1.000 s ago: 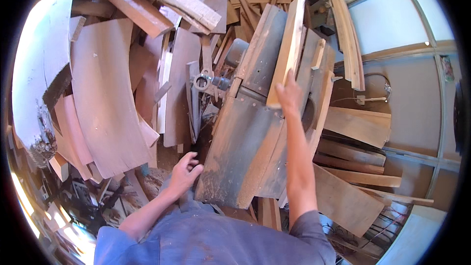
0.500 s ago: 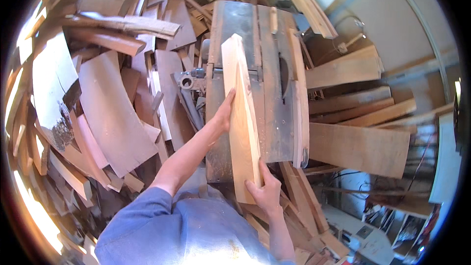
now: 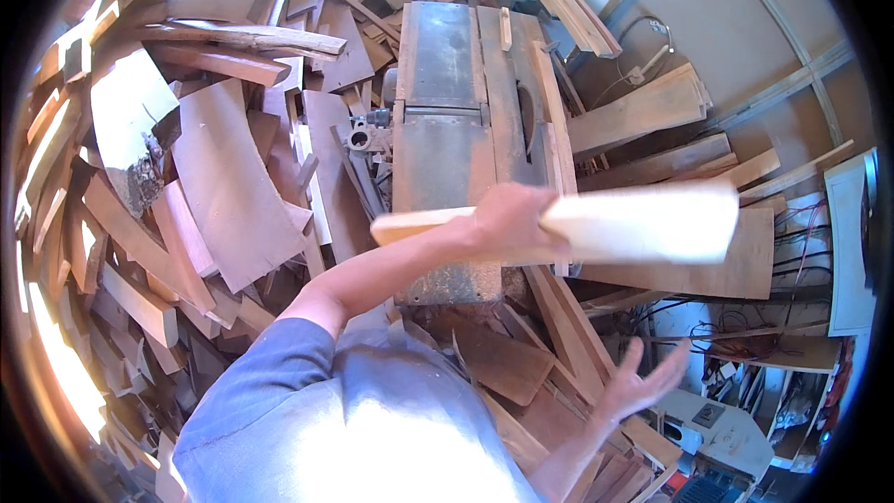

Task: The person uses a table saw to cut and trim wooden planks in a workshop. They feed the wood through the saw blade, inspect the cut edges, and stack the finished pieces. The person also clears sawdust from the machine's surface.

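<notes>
My left hand (image 3: 512, 219) grips a pale wooden board (image 3: 643, 225) near its middle. The board lies crosswise above the near end of a woodworking machine's metal table (image 3: 442, 163), its right end smeared by motion. Lower right, my right hand (image 3: 643, 382) is off the board, with fingers spread and nothing in them. A cutter slot (image 3: 447, 115) crosses the machine's table, and a circular saw blade (image 3: 526, 121) stands in the strip beside it. Whether the board touches the table, I cannot tell.
Stacked boards and offcuts (image 3: 228, 177) crowd the left side. Long planks (image 3: 568, 0) lean at the far right, above more boards (image 3: 643, 116). Loose wood (image 3: 494, 354) lies between me and the machine. Cables (image 3: 745, 335) hang at the right, over a grey machine (image 3: 717, 433).
The board has swung from lengthwise over the machine to crosswise, its near end going right. My right hand has let go and moved right. My left hand still holds it, now nearer me.
</notes>
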